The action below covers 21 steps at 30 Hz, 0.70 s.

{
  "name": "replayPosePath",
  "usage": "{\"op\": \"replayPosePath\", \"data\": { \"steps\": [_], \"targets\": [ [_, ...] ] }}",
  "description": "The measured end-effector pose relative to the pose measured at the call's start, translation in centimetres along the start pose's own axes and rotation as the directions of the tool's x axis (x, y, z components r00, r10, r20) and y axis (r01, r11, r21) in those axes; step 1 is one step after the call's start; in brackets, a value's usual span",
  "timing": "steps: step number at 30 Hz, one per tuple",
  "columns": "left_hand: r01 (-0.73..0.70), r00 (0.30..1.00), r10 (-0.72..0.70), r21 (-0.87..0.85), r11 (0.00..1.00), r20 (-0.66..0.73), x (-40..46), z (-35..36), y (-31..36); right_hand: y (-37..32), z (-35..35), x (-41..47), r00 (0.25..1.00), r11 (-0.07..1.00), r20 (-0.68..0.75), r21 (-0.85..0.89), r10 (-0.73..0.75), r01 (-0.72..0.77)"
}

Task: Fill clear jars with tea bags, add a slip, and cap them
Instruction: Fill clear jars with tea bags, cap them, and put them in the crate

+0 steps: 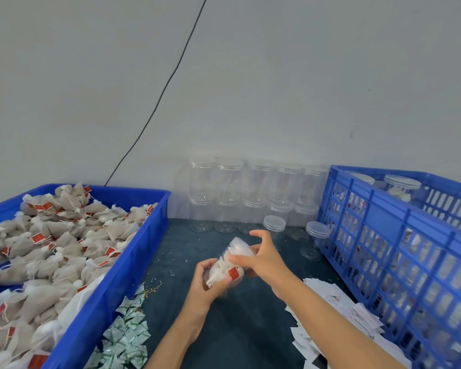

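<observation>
Dark teal table surface [224,328] meets a pale grey wall [277,75] at the far side; a black cable [160,97] runs diagonally down the wall; left: blue tray [104,296] heaped with tea bags [51,251]; green-white sachets [128,331] lie just beside its near right edge; far centre: empty clear jars [250,198] stacked in two rows against the wall; right: blue slotted crate [399,251] holding capped jars; paper slips [338,310] lie near its base; centre: left hand [210,280] grips the base of a tilted jar [230,267] filled with tea bags; right hand [264,257] holds the jar's lid end, upper fingers spread.
</observation>
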<state>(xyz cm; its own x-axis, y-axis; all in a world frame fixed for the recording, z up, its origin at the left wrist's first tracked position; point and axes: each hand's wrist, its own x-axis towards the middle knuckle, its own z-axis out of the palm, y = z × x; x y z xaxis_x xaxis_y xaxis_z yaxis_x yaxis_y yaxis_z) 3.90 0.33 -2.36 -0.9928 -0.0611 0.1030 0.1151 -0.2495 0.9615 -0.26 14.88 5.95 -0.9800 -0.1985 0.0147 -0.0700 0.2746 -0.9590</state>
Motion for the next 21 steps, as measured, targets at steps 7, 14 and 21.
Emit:
{"op": "replayPosePath", "data": {
  "steps": [7, 14, 21],
  "targets": [
    [-0.157, 0.987, 0.142, 0.499, 0.852, 0.069, 1.0, 1.3, 0.2, 0.2, -1.9, -0.5, 0.999, 0.971, 0.006, -0.235, -0.042, 0.042],
    [-0.296, 0.955, 0.203, 0.764, 0.573, 0.217, 3.5, 5.1, 4.8, -2.5, -6.7, -0.5, 0.998, 0.98, -0.051, -0.198, -0.041, 0.03],
    [-0.374, 0.925, 0.17, 0.735, 0.566, 0.34, 6.8, 13.9, 12.2, -9.2, -13.8, -0.8, 0.958, 0.982, -0.249, -0.161, -0.142, 0.104]
  ]
}}
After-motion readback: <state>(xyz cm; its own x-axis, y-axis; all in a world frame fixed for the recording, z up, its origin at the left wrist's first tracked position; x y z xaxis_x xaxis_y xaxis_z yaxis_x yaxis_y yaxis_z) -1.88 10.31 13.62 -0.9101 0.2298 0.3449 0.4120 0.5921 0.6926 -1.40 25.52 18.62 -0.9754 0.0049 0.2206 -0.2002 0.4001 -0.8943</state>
